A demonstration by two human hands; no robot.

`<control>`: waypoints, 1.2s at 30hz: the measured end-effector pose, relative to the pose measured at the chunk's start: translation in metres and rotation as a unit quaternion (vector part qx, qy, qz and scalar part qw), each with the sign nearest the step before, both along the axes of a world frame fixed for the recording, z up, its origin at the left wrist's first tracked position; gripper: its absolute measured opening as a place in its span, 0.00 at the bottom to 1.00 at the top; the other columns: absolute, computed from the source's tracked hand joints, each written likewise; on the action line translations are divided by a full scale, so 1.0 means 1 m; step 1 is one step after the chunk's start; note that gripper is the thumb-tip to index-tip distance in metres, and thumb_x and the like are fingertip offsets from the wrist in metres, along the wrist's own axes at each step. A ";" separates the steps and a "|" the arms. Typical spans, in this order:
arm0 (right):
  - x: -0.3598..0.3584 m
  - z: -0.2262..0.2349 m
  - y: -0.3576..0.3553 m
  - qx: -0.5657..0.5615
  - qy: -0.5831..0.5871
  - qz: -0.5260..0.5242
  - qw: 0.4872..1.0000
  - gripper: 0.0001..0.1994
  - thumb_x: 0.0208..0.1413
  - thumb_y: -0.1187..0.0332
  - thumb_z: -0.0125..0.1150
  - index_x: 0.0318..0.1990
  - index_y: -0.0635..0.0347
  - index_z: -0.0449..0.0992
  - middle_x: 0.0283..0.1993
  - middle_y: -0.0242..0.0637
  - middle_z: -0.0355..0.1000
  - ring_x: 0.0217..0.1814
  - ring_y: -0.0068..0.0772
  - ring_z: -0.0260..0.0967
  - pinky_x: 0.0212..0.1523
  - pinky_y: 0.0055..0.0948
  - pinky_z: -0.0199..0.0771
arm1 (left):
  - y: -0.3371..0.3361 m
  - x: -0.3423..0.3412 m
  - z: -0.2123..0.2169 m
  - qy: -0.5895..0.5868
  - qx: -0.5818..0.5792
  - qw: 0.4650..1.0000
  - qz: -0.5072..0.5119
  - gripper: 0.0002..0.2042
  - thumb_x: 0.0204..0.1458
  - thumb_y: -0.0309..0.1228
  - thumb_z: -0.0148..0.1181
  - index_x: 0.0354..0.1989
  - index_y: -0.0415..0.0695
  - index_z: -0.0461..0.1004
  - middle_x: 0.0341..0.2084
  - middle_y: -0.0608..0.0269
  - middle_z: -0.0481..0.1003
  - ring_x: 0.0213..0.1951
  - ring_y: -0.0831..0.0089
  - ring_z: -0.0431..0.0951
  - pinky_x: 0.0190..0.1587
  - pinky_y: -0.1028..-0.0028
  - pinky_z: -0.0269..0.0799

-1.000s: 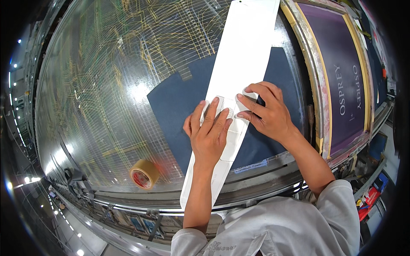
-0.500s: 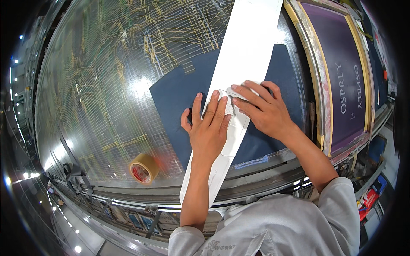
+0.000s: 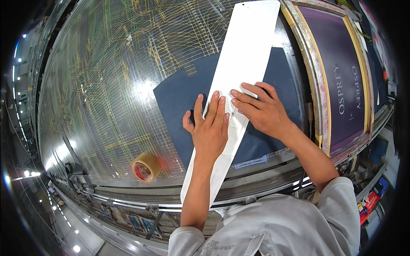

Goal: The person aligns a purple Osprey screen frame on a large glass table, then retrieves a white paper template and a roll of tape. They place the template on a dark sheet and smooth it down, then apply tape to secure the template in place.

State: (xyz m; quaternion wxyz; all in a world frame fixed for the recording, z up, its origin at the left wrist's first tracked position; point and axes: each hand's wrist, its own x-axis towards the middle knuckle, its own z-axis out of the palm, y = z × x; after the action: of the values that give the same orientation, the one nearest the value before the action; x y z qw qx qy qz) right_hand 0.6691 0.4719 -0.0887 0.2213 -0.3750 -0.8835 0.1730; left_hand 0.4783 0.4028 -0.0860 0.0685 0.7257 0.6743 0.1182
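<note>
A long white pattern strip [image 3: 246,47] lies slantwise over a dark navy fabric panel [image 3: 179,102], its lower end reaching past the table's near edge. My left hand [image 3: 209,130] rests on the strip with fingers spread, its outer fingers over the fabric. From the right, my right hand [image 3: 265,109] lays its outstretched fingertips on the strip's right part, close to the left fingertips. Thin drawn lines show on the strip around the fingers. Both hands press flat and grip nothing. The part of the strip under my left hand and forearm is hidden.
The shiny dark table [image 3: 102,106] is covered with yellow, green and blue lines. A roll of tan tape [image 3: 145,167] sits near its front edge. To the right stands a framed printing screen [image 3: 320,81] with purple mesh. Blue tape [image 3: 251,162] sticks near the fabric's lower edge.
The view has shifted slightly, so the strip's rounded far end with a small hole now shows. Both hands keep nearly the same place on the strip.
</note>
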 end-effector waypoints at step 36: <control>-0.027 0.022 -0.029 0.018 -0.056 -0.034 0.998 0.34 0.44 0.38 0.70 0.54 0.51 0.78 0.62 0.25 0.72 0.65 0.40 0.62 0.70 0.51 0.53 | -0.007 -0.040 0.028 -0.105 -0.024 0.993 0.041 0.15 0.62 0.34 0.58 0.56 0.58 0.80 0.69 0.54 0.62 0.70 0.54 0.56 0.68 0.50 0.38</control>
State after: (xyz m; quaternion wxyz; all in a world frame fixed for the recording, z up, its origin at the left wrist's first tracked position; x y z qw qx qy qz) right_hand 0.6424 0.4430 -0.0662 0.1840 -0.4102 -0.8840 0.1282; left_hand 0.4384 0.3956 -0.0584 0.1513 0.6794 0.6951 0.1798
